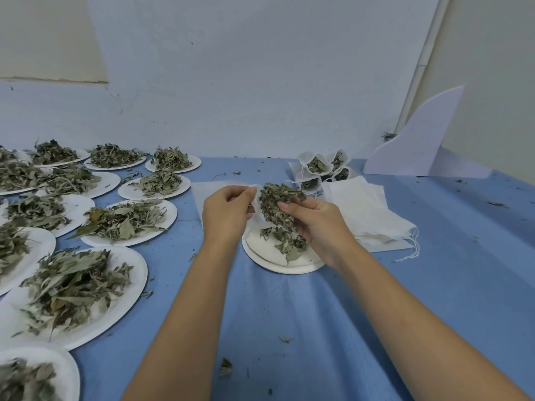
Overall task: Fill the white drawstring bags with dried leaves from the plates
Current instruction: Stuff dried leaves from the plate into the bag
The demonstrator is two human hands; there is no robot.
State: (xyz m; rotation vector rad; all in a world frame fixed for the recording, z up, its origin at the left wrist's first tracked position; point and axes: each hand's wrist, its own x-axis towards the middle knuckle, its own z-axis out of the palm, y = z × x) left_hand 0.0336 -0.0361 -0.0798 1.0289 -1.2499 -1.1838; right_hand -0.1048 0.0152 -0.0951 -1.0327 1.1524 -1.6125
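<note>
My left hand (pixel 227 211) pinches the rim of a white drawstring bag (pixel 256 217) and holds it up over a white plate (pixel 269 256). My right hand (pixel 314 218) grips a clump of dried leaves (pixel 275 204) at the bag's mouth. A few leaves (pixel 289 241) lie on the plate below. A stack of flat white bags (pixel 364 209) lies just right of my hands. Several filled bags (pixel 317 166) stand behind it.
Several white plates heaped with dried leaves (pixel 75 287) cover the left side of the blue table (pixel 289 328). A white curved board (pixel 419 143) leans at the back right. Leaf crumbs (pixel 225 367) are scattered on the cloth.
</note>
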